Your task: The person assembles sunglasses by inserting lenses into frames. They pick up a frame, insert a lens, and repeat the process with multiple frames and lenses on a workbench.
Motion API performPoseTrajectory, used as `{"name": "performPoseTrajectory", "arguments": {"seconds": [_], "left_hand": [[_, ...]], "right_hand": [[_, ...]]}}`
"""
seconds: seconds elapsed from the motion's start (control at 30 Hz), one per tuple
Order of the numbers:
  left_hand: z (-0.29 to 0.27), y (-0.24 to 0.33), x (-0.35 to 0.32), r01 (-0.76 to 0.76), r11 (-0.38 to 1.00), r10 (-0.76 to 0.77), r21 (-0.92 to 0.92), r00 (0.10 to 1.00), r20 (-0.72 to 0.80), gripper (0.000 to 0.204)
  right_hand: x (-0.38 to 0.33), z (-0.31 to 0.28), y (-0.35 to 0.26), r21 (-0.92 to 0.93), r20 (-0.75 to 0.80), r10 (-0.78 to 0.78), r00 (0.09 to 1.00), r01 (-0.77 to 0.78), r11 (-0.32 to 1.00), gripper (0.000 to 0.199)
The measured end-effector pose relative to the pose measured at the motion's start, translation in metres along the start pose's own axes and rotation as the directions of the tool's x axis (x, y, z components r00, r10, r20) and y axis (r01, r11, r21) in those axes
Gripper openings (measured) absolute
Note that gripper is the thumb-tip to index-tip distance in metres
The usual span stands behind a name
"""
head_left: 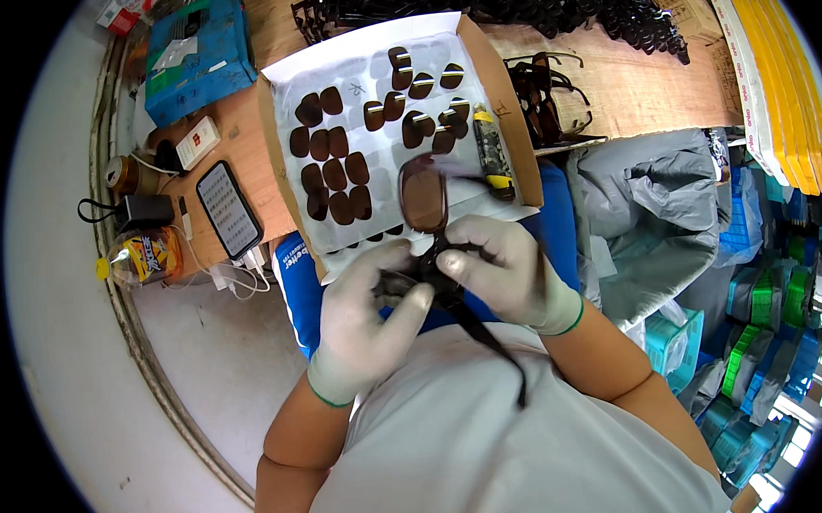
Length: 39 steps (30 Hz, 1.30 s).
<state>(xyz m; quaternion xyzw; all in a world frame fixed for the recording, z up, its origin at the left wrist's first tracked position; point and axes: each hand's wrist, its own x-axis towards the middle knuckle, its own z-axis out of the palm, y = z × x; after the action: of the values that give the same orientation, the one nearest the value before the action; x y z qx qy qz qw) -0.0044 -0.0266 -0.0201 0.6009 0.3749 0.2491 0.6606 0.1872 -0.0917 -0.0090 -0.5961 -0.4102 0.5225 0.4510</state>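
Note:
Both hands wear white gloves with green cuffs and hold one pair of sunglasses (424, 199) with a dark frame, turned on end in front of my body. Thumb and fingers of my right hand (508, 275) close on the middle of the frame. My left hand (363, 318) grips its nearer part, where the fingers hide much of it. A brown lens shows in the far rim, and one dark temple hangs down toward my shirt. Just beyond lies a shallow cardboard box (528, 173) lined with white paper, with several loose brown lenses (334, 175) in it.
Inside the box, a dark patterned tool (491, 152) with yellow ends lies at the right. Dark frames (551, 99) sit beside the box, more (473, 4) piled behind. A phone (229, 209) and blue box (198, 59) are left; a grey plastic-lined bin (647, 200) stands right.

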Motion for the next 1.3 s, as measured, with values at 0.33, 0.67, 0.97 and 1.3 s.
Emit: {"name": "performPoseTrajectory", "arguments": {"seconds": [0.33,0.67,0.97,1.3], "left_hand": [[0.001,0.003,0.004,-0.24,0.84,0.241,0.488,0.969,0.061,0.013],[0.003,0.005,0.001,-0.263,0.816,0.282,0.515,0.958,0.041,0.011],[0.002,0.006,-0.007,-0.329,0.764,0.349,0.555,0.934,0.074,0.015],[-0.011,0.016,0.012,-0.447,0.585,0.607,0.677,0.795,0.001,0.028]], "right_hand": [[-0.001,0.002,-0.004,-0.354,0.139,-0.212,0.967,0.249,0.902,0.008],[0.002,-0.001,-0.016,-0.422,0.244,-0.184,0.952,0.276,0.863,0.012],[-0.007,0.008,-0.011,-0.481,0.198,-0.3,0.933,0.36,0.799,0.012],[0.005,0.0,-0.002,-0.27,0.095,-0.23,0.969,0.247,0.931,0.028]]}}
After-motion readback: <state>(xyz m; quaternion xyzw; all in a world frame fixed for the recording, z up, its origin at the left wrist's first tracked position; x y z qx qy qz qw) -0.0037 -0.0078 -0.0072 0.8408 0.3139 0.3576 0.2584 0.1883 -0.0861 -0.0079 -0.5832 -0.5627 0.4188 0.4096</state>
